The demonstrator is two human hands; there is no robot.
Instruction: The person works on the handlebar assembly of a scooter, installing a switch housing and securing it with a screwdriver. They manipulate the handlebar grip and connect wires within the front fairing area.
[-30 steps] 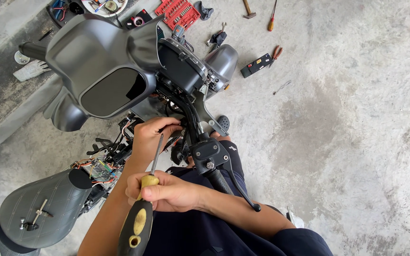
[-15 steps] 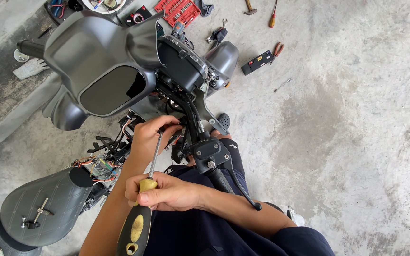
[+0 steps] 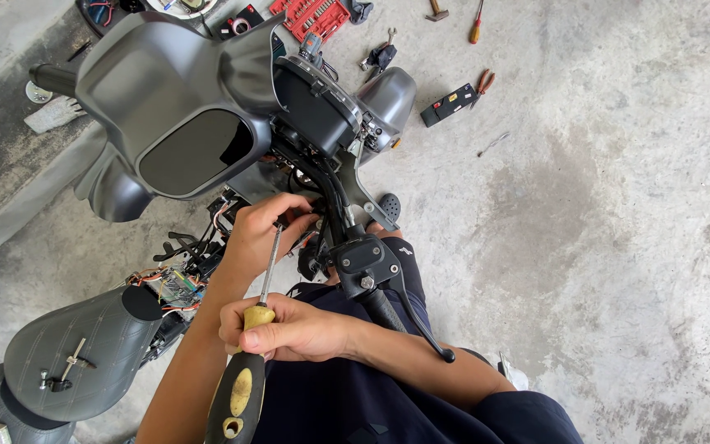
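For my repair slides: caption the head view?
Right hand grips a yellow-handled screwdriver; left hand reaches under scooter handlebar.

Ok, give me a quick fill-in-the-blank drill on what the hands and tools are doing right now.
1. The right hand holds a ____ with a yellow and black handle.
2. The left hand reaches in under the scooter's ____, beside the brake lever.
3. The red socket set lies on the ____ floor.
4. The pliers on the floor have ____ handles.

Missing words: screwdriver; handlebar; concrete; red
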